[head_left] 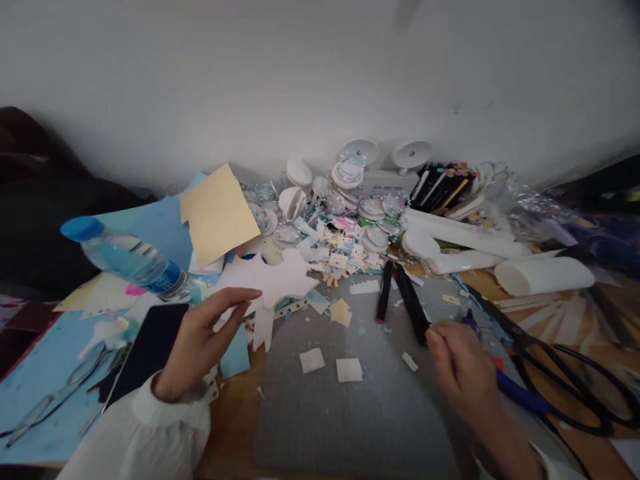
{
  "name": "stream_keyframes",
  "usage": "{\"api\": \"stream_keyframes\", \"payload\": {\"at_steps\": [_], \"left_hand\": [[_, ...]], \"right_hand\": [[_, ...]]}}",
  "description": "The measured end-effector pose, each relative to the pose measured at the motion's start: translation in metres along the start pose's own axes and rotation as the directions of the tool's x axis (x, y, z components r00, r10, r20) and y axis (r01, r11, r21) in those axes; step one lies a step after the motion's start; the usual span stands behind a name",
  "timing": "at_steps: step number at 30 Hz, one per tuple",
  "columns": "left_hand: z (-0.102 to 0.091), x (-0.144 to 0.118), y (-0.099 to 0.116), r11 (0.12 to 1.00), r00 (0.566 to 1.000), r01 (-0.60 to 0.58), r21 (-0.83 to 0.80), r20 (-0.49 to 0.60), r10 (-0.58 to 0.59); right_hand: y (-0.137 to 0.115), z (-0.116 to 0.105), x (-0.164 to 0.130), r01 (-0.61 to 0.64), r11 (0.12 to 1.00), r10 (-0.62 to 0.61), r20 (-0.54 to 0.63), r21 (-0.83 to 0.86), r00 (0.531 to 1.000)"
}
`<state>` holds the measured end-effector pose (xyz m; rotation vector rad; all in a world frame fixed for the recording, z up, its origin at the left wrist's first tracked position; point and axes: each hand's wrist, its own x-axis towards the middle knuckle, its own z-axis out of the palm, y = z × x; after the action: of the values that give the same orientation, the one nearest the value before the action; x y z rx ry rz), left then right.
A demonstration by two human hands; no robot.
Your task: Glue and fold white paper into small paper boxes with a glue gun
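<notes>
My left hand (207, 337) is closed in a pinch at the near edge of a white jagged paper cutout (290, 277). The cutout lies over other scraps left of the grey cutting mat (310, 427). Toward the mat's right side, my right hand (463, 367) is closed at the near end of a black pen-shaped tool (411, 303); its exact kind is unclear. Beside that tool lies a thin black pen (385, 293). Small white paper squares (349, 370) rest on the mat, and a pale yellow scrap (341, 312) is further back.
A water bottle (135, 260), a dark phone (150, 347) and glasses (55, 400) are on the left. White round pieces (349, 173) and paper scraps (345, 250) pile up by the wall. Black scissors (565, 383), a blue handle (523, 393) and white rolls (545, 275) sit right.
</notes>
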<state>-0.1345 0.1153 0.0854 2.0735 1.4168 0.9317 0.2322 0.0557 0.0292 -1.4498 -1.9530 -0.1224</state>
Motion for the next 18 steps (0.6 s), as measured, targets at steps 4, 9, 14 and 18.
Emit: {"api": "stream_keyframes", "payload": {"at_steps": [4,9,14,18], "left_hand": [[-0.009,-0.006,0.004,1.000,0.997,0.028,-0.004,-0.079,-0.028],[-0.017,-0.018,-0.002,0.990,0.996,0.025,0.137,-0.093,-0.012],[-0.021,-0.021,-0.007,0.957,1.000,-0.024,0.288,0.012,0.022],[-0.015,-0.008,-0.025,0.858,0.994,-0.099,0.504,0.091,0.061]], "right_hand": [[0.005,-0.009,-0.006,-0.028,0.998,0.025,-0.048,-0.058,0.999],[0.016,-0.004,-0.010,-0.037,0.999,0.036,-0.042,-0.029,0.998],[0.019,0.013,-0.004,0.028,0.999,-0.029,0.035,0.028,0.999],[0.007,0.019,0.007,0.135,0.991,-0.137,0.081,0.020,0.987]]}}
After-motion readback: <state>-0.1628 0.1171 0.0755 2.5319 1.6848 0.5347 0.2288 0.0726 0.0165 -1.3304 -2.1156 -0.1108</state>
